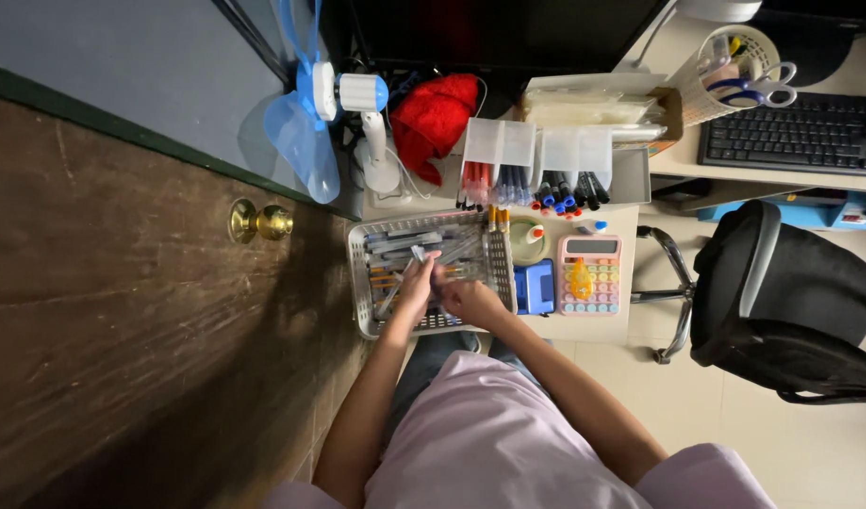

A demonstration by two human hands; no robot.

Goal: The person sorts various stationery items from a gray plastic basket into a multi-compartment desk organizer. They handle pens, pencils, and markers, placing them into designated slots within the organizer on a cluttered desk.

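Grey pens in basket, left hand, right hand meeting

On your left: brown wooden door, brass knob | ahead: small pale desk | on your right: black office chair on pale tile floor | light: dim

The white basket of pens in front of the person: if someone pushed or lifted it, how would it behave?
The white basket is slotted plastic, so it is probably light and a little flexible. Its low, wide shape suggests it would slide rather than tip. The loose pens piled inside would likely roll and rattle if it were tilted. Both the left hand and right hand are over it.
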